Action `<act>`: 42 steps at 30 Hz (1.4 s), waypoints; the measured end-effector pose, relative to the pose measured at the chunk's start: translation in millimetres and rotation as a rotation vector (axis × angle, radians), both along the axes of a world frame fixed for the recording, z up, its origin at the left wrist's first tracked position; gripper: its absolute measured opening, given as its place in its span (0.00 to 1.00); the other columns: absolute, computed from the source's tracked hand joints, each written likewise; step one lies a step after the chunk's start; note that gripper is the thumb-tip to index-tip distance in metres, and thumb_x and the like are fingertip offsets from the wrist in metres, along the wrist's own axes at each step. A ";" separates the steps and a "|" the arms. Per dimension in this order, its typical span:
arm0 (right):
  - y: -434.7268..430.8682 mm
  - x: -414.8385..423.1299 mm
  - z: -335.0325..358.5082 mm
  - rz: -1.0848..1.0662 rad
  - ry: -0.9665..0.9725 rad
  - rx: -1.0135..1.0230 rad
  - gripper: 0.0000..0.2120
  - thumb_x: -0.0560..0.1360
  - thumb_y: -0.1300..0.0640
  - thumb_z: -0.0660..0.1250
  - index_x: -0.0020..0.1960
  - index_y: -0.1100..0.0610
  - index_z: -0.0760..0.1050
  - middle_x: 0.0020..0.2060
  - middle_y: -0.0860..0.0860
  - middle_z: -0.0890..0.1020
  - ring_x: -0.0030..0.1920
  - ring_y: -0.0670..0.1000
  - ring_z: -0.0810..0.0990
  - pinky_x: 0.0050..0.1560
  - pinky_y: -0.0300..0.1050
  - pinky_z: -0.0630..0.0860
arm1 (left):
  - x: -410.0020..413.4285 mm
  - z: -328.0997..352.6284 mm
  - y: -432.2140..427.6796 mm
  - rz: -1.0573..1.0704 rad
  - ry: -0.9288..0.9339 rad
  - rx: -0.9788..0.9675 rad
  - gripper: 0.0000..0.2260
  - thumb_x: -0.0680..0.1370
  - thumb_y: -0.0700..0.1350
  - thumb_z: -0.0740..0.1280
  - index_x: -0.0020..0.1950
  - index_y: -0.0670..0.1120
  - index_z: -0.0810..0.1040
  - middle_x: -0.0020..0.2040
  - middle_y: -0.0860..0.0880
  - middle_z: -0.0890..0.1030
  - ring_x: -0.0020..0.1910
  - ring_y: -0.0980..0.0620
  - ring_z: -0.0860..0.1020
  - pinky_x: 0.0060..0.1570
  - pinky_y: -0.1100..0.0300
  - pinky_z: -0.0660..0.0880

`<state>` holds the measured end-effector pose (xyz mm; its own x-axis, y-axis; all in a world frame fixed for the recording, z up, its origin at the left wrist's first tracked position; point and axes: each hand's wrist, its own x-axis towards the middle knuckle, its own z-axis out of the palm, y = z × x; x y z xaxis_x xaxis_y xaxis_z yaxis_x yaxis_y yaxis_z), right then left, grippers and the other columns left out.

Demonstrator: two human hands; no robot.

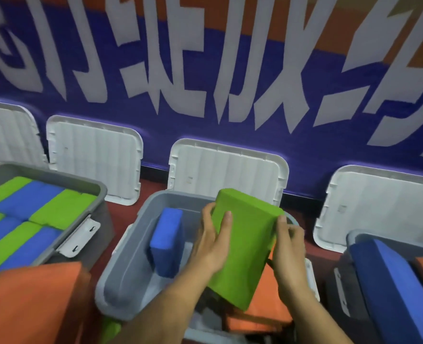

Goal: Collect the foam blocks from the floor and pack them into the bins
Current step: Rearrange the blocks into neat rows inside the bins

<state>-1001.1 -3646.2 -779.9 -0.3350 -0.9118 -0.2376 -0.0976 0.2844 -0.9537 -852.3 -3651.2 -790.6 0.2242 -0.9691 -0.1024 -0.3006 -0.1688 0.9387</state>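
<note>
Both hands — left hand (211,240), right hand (288,247) — grip a green rectangular foam block (245,247) by its sides over the middle grey plastic bin (121,276); it looks light, soft and squashable.

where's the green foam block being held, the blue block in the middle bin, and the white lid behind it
green foam block (245,249), head view, centre of its broad face
blue foam block (167,235), head view, middle of its front face
white lid (226,170), head view, centre of its ribbed panel
</note>
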 end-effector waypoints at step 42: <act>50.9 206.8 -40.4 0.567 0.191 0.029 0.16 0.78 0.32 0.55 0.59 0.40 0.60 0.61 0.55 0.78 0.59 0.56 0.80 0.62 0.54 0.74 | 182.7 -1.7 68.8 -0.107 -0.213 0.076 0.24 0.83 0.65 0.41 0.78 0.69 0.57 0.78 0.66 0.59 0.78 0.66 0.53 0.80 0.55 0.49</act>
<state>-794.2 -3595.3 -820.3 0.1629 -0.9548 -0.2485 -0.4108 0.1634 -0.8970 -669.5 -3582.4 -792.2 0.1452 -0.9799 -0.1369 -0.5104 -0.1927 0.8381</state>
